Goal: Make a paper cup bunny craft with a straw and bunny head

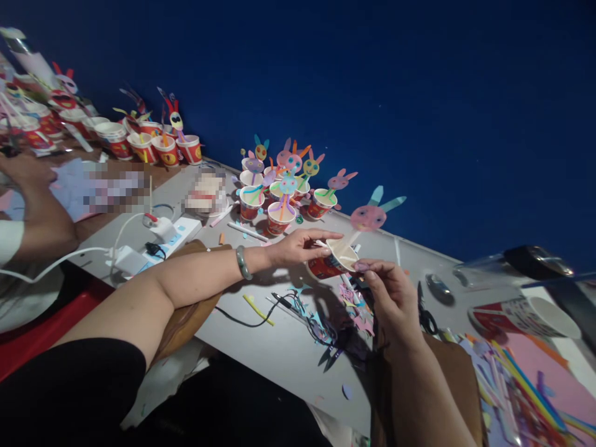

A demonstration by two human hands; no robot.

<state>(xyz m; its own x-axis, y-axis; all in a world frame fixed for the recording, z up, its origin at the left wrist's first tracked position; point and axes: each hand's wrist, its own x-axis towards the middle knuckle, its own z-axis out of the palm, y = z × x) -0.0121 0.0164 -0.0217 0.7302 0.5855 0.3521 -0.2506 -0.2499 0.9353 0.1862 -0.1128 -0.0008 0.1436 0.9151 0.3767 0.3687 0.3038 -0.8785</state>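
A red-printed paper cup (325, 266) is held tilted above the table, its pale inside facing me. Out of it rises a pink paper rabbit face (367, 218) with pale teal ears. My left hand (295, 247), a bangle on its wrist, grips the cup's left side, thumb near the rim and fingers along the far edge. At the right side of the rim, my right hand (388, 288) is closed in a pinch. Whether its fingertips hold the rim or a small paper piece there, I cannot tell.
Several cups with paper animal faces (282, 214) stand behind. Scissors (330, 357), a cable and paper scraps (356, 304) lie below. A power strip (179, 236) and another person's arm (44, 205) are left. To the right are a mouse (439, 288), a lying paper bucket (521, 315) and coloured strips.
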